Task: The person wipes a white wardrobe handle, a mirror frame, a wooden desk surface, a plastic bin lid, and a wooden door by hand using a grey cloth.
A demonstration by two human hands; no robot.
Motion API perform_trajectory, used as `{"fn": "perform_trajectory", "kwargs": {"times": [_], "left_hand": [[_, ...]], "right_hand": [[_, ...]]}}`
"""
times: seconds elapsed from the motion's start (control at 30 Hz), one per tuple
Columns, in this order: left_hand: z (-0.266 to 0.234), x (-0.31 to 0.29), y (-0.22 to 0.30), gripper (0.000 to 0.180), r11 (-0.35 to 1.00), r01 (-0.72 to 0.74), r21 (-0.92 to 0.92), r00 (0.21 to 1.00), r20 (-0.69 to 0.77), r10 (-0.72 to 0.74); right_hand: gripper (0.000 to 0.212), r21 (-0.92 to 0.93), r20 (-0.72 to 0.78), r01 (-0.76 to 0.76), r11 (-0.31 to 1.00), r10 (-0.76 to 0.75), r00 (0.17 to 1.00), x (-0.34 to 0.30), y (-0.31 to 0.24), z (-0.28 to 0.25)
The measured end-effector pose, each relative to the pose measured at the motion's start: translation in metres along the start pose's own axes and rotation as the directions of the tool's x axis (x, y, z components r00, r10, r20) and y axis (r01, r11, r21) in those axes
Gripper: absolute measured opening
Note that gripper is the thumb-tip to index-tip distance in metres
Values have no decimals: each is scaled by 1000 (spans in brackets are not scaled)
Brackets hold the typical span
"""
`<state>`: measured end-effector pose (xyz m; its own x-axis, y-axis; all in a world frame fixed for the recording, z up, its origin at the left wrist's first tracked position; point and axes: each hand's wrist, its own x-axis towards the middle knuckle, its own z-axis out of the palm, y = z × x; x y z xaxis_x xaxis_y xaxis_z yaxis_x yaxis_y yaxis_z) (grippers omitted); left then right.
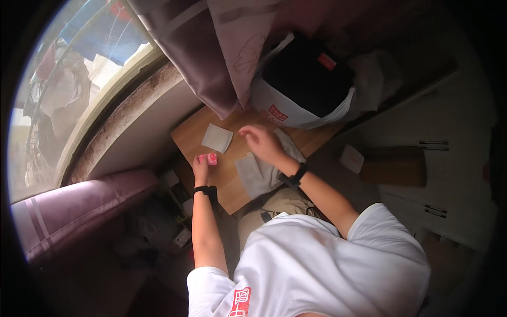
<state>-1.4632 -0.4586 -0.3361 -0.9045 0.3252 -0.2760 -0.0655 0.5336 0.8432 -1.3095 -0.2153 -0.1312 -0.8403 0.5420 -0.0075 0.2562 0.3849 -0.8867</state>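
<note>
My left hand (200, 168) pinches a small red-and-white packet (212, 158) over the left part of a wooden table (228, 182). My right hand (261, 143) hovers over the table further right, its fingers curled together. Whether anything small sits in them is hidden. Between the hands, toward the far edge, lies a flat white square (217, 138), like a folded sheet or pad. A crumpled whitish cloth (255, 174) lies on the table below my right hand and forearm. Both my wrists wear black bands.
At the table's far right stands a white plastic bag (317, 120) with a large black item (309, 74) in it. A pinkish curtain (203, 47) hangs beyond the table. To the left is a window (79, 79). A brown box-shaped piece (393, 166) is at the right.
</note>
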Motion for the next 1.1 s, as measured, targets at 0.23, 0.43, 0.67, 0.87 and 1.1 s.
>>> {"fn": "perform_trajectory", "kwargs": {"times": [0.23, 0.43, 0.67, 0.87, 1.1], "left_hand": [[12, 16, 39, 32, 984, -72, 163, 997, 37, 67], [-3, 27, 56, 27, 914, -189, 359, 981, 109, 160], [5, 38, 53, 34, 895, -307, 323, 952, 118, 284], [22, 28, 62, 43, 903, -289, 317, 954, 14, 300], [10, -34, 55, 38, 957, -139, 256, 970, -158, 183]], "right_hand": [[30, -749, -425, -31, 662, -444, 788, 69, -18, -261], [39, -760, -289, 34, 649, -385, 877, 100, 57, -299], [51, -200, -482, 40, 979, -134, 866, 74, 28, -273], [57, -401, -247, 52, 915, -162, 955, 2, -77, -130], [61, -224, -17, 62, 973, -67, 998, 19, 4, 51]]}}
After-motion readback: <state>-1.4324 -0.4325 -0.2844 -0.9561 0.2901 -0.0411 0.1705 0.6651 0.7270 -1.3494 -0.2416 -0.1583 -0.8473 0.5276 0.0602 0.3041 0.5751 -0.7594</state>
